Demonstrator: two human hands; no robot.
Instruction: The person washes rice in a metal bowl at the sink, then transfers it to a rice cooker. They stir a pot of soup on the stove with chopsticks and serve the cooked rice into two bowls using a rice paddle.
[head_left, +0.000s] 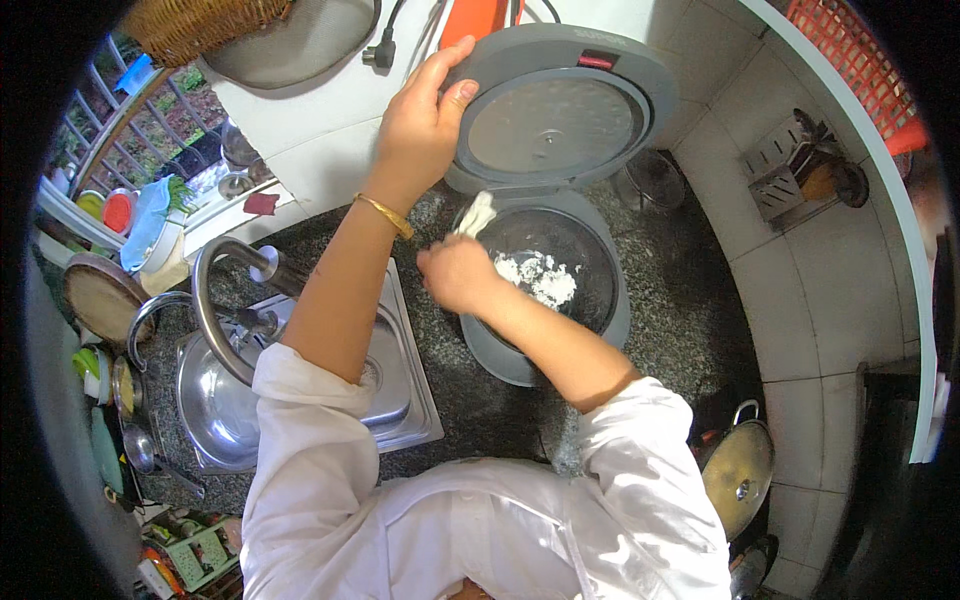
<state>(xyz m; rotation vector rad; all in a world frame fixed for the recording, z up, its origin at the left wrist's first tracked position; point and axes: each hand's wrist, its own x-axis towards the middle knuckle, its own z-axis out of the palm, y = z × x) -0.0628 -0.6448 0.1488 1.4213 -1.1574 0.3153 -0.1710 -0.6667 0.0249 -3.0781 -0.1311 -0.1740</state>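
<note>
A grey electric cooker (619, 322) with a dark round pan stands on the granite counter, its lid (562, 112) raised. My left hand (424, 120) rests against the lid's left edge, fingers and thumb apart. White rice (546, 282), or something like it, lies in clumps in the pan. My right hand (459, 274) is closed around a pale tool (478, 216), perhaps a rice paddle, whose whitish end points up above the fist at the pan's left rim. Whether food sticks to that end cannot be told.
Left of the cooker is a steel sink (409, 397) with a curved faucet (206, 300). A glass container (654, 180) stands behind the cooker at right. A lidded pan (739, 476) is at lower right, and a utensil rack (776, 195) hangs on the tiled wall.
</note>
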